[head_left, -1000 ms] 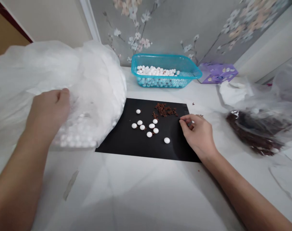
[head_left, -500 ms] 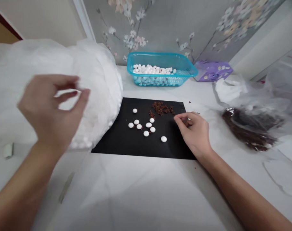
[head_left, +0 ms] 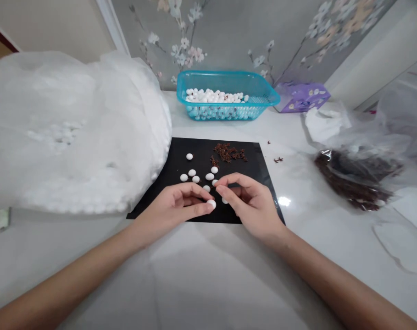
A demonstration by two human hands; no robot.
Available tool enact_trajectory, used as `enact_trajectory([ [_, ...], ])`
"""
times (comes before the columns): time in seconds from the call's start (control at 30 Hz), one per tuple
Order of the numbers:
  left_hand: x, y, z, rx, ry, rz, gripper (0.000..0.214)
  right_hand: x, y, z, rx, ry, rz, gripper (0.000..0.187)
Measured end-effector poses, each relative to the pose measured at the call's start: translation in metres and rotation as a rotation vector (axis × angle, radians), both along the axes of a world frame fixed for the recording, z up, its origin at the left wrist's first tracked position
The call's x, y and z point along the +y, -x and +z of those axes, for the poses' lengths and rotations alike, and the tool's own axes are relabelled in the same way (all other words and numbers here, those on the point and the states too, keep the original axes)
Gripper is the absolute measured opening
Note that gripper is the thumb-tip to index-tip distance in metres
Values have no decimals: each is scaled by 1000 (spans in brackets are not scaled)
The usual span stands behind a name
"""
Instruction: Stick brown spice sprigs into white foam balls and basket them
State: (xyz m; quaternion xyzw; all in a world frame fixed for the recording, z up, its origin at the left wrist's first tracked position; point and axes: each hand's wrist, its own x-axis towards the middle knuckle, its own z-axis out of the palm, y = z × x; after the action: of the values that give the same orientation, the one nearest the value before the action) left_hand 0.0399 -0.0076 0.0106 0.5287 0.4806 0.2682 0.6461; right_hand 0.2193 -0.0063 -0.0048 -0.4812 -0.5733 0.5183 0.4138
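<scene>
My left hand and my right hand meet low over a black sheet. A white bead sits at the tips of my left fingers, pinched against the thumb. My right fingertips curl in just above that bead, and what they hold is hidden. Several more white beads lie on the sheet close to my hands. Behind them is a small heap of dried brown sprigs. One bead is partly covered by my fingers.
A big clear bag of white beads fills the left of the white table. At the back stand a teal plastic basket holding white beads and a purple tissue box. A plastic bag of brown sprigs lies at right.
My left hand has come away from the clear bag to the black sheet and now pinches a white bead. My right hand has moved left, to meet it.
</scene>
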Motion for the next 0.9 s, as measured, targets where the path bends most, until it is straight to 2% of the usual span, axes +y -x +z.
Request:
enact_trajectory([
  [0.13, 2, 0, -1, -100, 182, -17, 19, -3, 0, -2, -30, -97, 39, 13],
  [0.3, 5, 3, -1, -117, 212, -21, 16, -3, 1, -5, -85, -301, 36, 4],
  [0.53, 6, 3, -1, -84, 207, -17, 15, -3, -1, -4, -63, -288, 86, 4],
  [0.67, 7, 4, -1, -102, 195, 8, 14, -4, -1, -6, -31, -269, 141, 14],
  [0.9, 5, 6, -2, -96, 174, 40, 12, -4, 1, -10, -20, -250, 106, 18],
])
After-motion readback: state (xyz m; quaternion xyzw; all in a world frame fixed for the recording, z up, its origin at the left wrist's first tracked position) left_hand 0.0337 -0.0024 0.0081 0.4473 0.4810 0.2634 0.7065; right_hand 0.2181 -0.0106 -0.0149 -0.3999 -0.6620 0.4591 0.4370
